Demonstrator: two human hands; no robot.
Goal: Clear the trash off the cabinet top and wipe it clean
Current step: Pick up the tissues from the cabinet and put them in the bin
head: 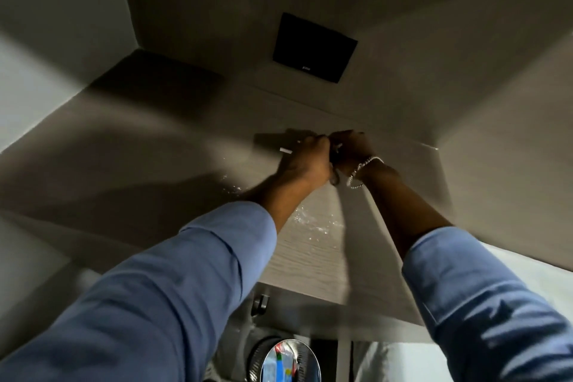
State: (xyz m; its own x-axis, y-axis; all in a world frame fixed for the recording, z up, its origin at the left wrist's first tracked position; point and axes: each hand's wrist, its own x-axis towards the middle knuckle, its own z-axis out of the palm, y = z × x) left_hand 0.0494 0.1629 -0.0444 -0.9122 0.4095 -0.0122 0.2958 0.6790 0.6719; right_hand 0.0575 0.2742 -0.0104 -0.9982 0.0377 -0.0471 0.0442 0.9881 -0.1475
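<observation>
Both hands were reached far up onto the cabinet top (pixel 310 251), the left hand (pixel 305 161) closed around a small white scrap (pixel 286 151) and the right hand (pixel 350 149) curled beside it on something dark that could not be made out. Glinting specks (pixel 313 223) were left scattered nearer the front edge. Trash collection was judged unfinished, and wiping not yet begun.

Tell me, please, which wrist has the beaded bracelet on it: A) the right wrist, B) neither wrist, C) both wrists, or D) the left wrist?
A: the pale beaded bracelet hangs just below the right hand, while the wrist below the left hand is bare.
</observation>
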